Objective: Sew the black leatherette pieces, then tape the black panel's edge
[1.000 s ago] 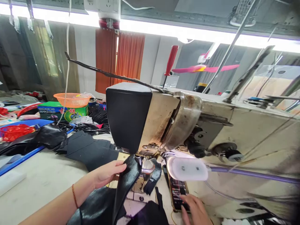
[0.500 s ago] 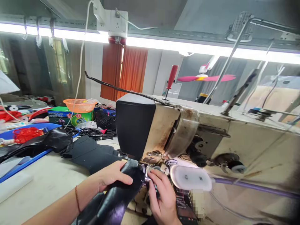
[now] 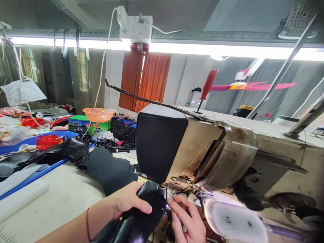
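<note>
My left hand (image 3: 131, 200) grips a shiny black leather piece (image 3: 144, 219), its thumb on top and its other fingers hidden behind it. The piece's edge lies under the head of a sewing machine (image 3: 162, 141), beside the needle area. Just right of that edge is my right hand (image 3: 187, 216), with bent fingers and the index fingertip at the leather's edge. Whether those fingers pinch anything is too small to tell. A lit white lamp (image 3: 235, 219) is close to the right hand.
Flat black pieces (image 3: 108, 168) are stacked on the table (image 3: 63, 189) to the left. Behind are a blue tray (image 3: 50, 163), a green box (image 3: 78, 125) and an orange basket (image 3: 98, 115). A red-handled screwdriver (image 3: 209, 84) stands upright on the machine.
The view has shifted, so the machine looks larger and sits further right. Both hands stay at the leather near the needle area, with the left still gripping it.
</note>
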